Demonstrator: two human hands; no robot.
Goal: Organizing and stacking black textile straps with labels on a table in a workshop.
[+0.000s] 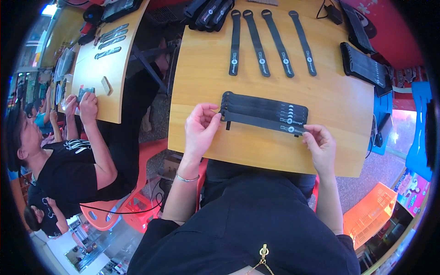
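Observation:
A stack of black straps (259, 101) with white printing lies sideways on the table in front of me, overlapped in a fan. The nearest strap (256, 121) runs between my two hands. My left hand (200, 129) pinches its left end between thumb and fingers. At the printed end, my right hand (320, 145) has its thumb and forefinger closed on the strap's tip. Small dark tabs show under the strap near both ends. Beyond the stack, several single black straps (255, 46), each with a looped end at the far side, lie apart in a row.
A pile of black straps (208, 13) sits at the table's far left corner. More dark bundles (362, 65) lie at the right edge. To the left, another person (68, 160) works at a second table (110, 68). An orange crate (370, 215) stands low at right.

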